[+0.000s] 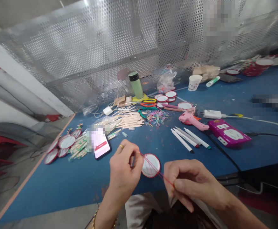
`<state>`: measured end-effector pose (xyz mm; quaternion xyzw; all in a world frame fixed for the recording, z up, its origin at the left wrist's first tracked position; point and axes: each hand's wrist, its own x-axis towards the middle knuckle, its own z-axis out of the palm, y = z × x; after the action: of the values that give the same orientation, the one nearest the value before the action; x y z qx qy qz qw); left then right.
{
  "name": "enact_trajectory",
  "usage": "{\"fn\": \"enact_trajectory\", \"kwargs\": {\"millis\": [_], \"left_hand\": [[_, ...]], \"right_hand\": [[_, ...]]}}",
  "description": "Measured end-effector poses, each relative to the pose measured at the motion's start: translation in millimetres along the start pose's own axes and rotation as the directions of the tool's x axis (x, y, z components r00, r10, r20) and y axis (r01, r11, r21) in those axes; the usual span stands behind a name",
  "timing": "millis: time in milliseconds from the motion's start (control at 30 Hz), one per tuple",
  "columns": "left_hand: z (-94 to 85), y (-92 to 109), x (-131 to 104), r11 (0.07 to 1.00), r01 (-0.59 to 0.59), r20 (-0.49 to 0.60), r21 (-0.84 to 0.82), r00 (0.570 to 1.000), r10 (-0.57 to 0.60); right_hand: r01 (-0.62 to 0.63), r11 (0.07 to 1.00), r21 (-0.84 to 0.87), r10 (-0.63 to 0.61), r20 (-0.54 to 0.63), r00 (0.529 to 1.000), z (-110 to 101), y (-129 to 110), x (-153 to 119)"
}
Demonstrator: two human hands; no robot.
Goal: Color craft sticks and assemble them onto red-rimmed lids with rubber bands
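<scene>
A red string (161, 174) runs between my two hands above the blue table. My left hand (126, 165), with a ring and a bracelet, pinches one end of it between thumb and forefinger. The other end is pinched in my right hand (191, 183), lower and to the right. Beneath the string lies a white disc with a red rim (150, 166), flat near the table's front edge. Whether either hand touches the disc cannot be told.
Left of my hands are a lit phone (101, 143), wooden sticks (130, 120) and red-rimmed discs (66, 141). Markers (183, 140), a pink glue gun (193, 121) and a magenta power strip (229, 133) lie to the right. Farther back stands a green bottle (136, 86).
</scene>
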<state>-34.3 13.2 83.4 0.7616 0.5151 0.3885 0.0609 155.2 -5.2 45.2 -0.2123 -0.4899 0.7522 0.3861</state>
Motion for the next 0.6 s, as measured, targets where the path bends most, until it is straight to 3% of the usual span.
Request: {"fn": "enact_trajectory", "kwargs": {"millis": [67, 167, 233, 300, 400, 467, 533, 600], "left_hand": [[-2.7, -2, -3, 0.999, -0.019, -0.012, -0.025, 1.0, 0.019], [-2.1, 4, -12, 0.988, -0.111, 0.12, -0.108, 0.985, 0.124], [-0.8, 11, -16, 0.979, -0.129, 0.178, -0.156, 0.971, 0.157], [-1.1, 16, -18, 0.972, -0.086, 0.23, -0.217, 0.963, 0.137], [-4.7, 14, -15, 0.946, -0.004, 0.393, -0.325, 0.909, 0.139], [-6.8, 6, -14, 0.948, 0.015, 0.441, -0.317, 0.887, 0.133], [-6.3, -7, -16, 0.983, 0.036, 0.365, -0.182, 0.931, 0.033], [-2.9, -20, -22, 0.997, 0.08, 0.348, -0.013, 0.935, -0.071]], "right_hand": [[-0.164, 0.984, -0.07, 0.165, 0.008, 0.986, 0, 1, 0], [-0.267, 0.952, -0.153, 0.269, -0.005, 0.963, 0, 5, 0], [-0.199, 0.947, -0.25, 0.201, -0.018, 0.979, 1, 7, -3], [-0.044, 0.928, -0.37, 0.039, -0.022, 0.999, 2, 7, -8], [0.166, 0.889, -0.426, -0.182, 0.004, 0.983, 2, 4, -15], [0.191, 0.883, -0.43, -0.229, -0.037, 0.973, 0, 2, -18], [0.149, 0.867, -0.475, -0.232, -0.12, 0.965, -4, 0, -21], [0.086, 0.849, -0.521, -0.214, -0.191, 0.958, -8, 1, -23]]}}
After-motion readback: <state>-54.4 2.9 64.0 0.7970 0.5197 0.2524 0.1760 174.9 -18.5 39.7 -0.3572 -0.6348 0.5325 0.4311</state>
